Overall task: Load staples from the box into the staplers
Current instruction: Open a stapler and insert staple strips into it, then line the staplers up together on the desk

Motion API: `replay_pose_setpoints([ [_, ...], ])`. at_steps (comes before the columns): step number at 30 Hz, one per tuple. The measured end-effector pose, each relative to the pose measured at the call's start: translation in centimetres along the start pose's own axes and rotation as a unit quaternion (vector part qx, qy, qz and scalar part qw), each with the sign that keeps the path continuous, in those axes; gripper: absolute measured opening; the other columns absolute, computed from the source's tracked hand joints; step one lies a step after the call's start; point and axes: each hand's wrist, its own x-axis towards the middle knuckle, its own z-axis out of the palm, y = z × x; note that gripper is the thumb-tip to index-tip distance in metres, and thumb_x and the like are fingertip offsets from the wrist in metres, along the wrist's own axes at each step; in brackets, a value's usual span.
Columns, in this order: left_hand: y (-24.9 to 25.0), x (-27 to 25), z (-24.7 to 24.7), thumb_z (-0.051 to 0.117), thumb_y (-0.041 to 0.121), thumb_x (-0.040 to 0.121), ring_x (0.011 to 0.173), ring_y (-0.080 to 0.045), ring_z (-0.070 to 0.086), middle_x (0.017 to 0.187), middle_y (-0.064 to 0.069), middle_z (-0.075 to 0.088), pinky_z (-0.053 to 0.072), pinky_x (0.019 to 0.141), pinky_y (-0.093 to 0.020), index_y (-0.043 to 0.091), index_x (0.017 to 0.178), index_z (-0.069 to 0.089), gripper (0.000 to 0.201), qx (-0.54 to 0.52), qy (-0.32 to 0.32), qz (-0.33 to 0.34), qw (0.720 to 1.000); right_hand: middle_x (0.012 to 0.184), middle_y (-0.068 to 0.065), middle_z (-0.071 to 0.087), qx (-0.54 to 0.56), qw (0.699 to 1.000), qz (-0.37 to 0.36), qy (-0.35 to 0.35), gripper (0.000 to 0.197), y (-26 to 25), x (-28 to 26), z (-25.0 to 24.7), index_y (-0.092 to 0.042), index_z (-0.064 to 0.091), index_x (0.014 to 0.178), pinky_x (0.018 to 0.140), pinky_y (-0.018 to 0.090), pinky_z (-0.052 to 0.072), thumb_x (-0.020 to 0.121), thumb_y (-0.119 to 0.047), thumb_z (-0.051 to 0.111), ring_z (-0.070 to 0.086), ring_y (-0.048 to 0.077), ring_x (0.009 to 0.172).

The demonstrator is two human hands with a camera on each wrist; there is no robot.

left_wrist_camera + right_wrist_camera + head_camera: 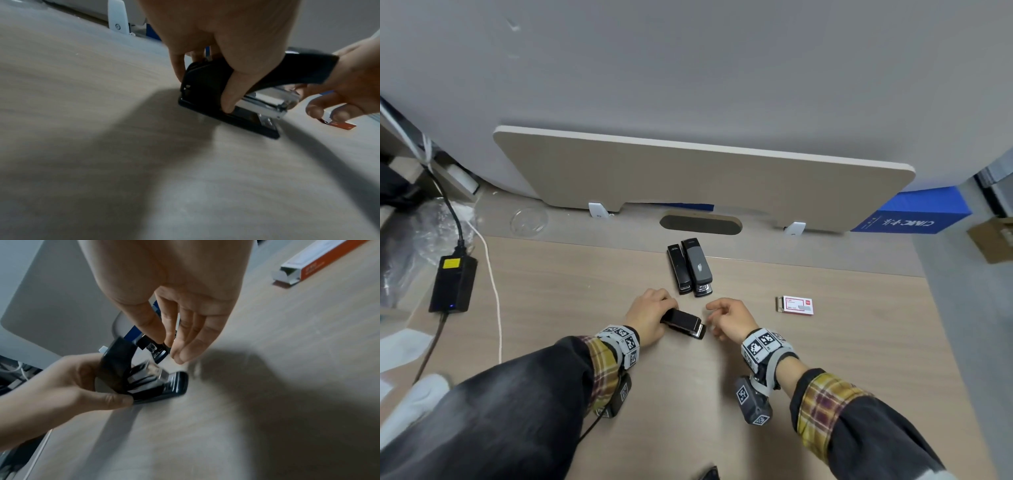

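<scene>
On the wooden desk [842,359] lies a black stapler [685,322], and my left hand [649,313] grips its rear end. In the left wrist view the stapler's [205,78] black cover stands lifted off the shiny metal magazine [267,99]. My right hand [726,318] hovers just off the stapler's front, fingers loosely curled and nothing visible between them [176,352]. A red and white staple box [798,306] lies to the right, its end flap open [285,274]. Two more staplers, one black [678,269] and one grey [698,267], lie side by side beyond my hands.
A black power adapter [453,284] and a white cable [494,291] lie at the desk's left. A beige divider panel [702,178] stands along the back edge, with an oval cable slot [700,224] before it. A blue box [914,212] sits at the back right.
</scene>
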Motion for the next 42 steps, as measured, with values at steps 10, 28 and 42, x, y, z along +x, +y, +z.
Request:
replay_pose_setpoints([
  [10,1.1,0.2,-3.5,0.051,0.048,0.09,0.086,-0.03,0.06,0.1,-0.01,0.061,0.045,0.073,-0.034,0.012,0.11,0.04,0.043,-0.183,0.086,-0.275,0.94,0.09,-0.003,0.068,-0.123,0.982,-0.033,0.138,0.02,-1.7,0.9,0.0,-0.022,0.067,0.09,0.075,0.026,0.047,0.085,-0.016,0.048,0.062,0.02,0.084],
  [28,-0.9,4.0,-5.9,0.056,0.036,0.081,0.087,-0.034,0.062,0.098,-0.01,0.065,0.049,0.073,-0.033,0.02,0.122,0.036,0.048,-0.175,0.059,-0.295,0.938,0.108,0.003,0.062,-0.096,0.98,-0.048,0.165,0.03,-5.3,3.4,-1.1,-0.018,0.054,0.117,0.078,0.028,0.046,0.088,-0.023,0.05,0.059,0.019,0.089],
  [42,-1.3,7.8,-6.0,0.052,0.034,0.086,0.076,-0.03,0.057,0.083,-0.005,0.06,0.045,0.07,-0.034,0.022,0.126,0.031,0.047,-0.149,0.036,-0.198,0.968,0.106,0.013,0.064,-0.28,0.958,-0.021,0.061,0.052,-8.7,6.7,1.4,-0.012,0.037,0.13,0.076,0.035,0.05,0.085,-0.033,0.052,0.061,0.034,0.092],
])
